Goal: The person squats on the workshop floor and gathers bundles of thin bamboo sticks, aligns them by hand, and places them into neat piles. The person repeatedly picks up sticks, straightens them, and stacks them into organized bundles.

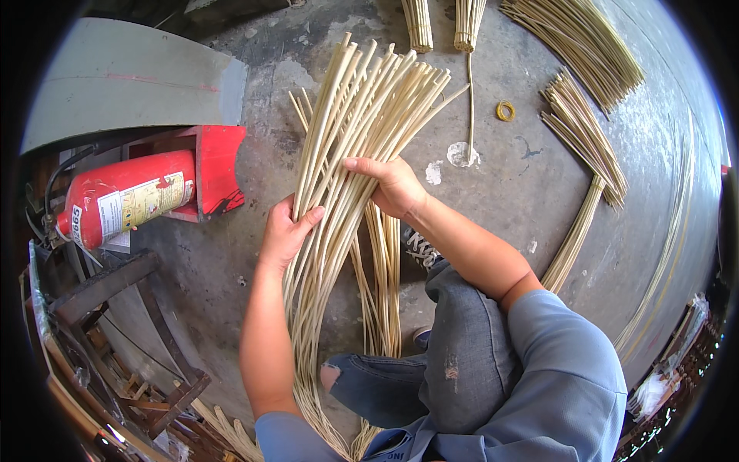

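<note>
Centrally held: one bunch (377, 100) of pale canes, which splayed at its far ends and trailed on the near side toward the person's lap.
Left hand (289, 233): grasped the bunch by its left edge, thumb on top, other fingers mostly hidden.
Right hand (396, 189): grasped the right edge, slightly farther along, thumb laid across the top.
Bunch to grip: ran between both hands; the fanned tips stood beyond them, the longer lengths lay nearer.
Lower canes (385, 285): hung beneath the right hand; whether they belonged to the bunch could not be told.
Progress: judged partial; the canes were gathered, but the tips stood uneven and no tie showed around them.
Far bundles (417, 27): two, compact; a single cane (471, 100) reached nearer from the right one.
Right bundles (589, 135): three, which lay on the floor (508, 185), the far one broadest.
Ring (505, 111): yellow, lay between the single cane and the right bundles.
Extinguisher (131, 196): red, lay at left beside a grey panel (146, 85).
</note>
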`<state>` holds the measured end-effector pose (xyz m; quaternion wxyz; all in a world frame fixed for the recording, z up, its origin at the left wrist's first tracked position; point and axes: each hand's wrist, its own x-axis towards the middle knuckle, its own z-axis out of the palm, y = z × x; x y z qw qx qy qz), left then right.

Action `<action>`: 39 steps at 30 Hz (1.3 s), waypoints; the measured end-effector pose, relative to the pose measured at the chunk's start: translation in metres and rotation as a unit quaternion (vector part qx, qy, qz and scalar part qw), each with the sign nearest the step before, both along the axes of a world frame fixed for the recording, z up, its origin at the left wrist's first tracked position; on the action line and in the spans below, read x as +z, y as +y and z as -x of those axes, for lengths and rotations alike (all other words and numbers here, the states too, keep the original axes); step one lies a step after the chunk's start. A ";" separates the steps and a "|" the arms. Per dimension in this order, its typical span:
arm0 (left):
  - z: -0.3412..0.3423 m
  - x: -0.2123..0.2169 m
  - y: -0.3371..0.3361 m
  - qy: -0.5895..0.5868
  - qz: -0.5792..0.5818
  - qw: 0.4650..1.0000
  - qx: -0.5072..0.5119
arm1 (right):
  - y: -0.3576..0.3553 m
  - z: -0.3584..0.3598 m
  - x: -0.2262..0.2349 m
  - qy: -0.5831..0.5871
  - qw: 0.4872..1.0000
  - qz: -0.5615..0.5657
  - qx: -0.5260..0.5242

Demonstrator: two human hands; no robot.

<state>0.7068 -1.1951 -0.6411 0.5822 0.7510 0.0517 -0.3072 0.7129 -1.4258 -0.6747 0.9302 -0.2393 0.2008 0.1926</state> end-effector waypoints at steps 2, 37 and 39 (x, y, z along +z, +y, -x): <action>0.001 -0.003 0.002 -0.001 0.007 1.000 0.000 | 0.000 0.000 0.001 0.008 1.000 -0.001 -0.005; 0.008 0.000 -0.007 -0.020 -0.061 0.997 0.029 | -0.002 0.008 0.000 -0.022 0.997 0.065 -0.030; 0.009 -0.001 -0.005 -0.014 -0.050 0.997 0.049 | -0.007 0.009 -0.005 -0.007 0.999 0.047 -0.022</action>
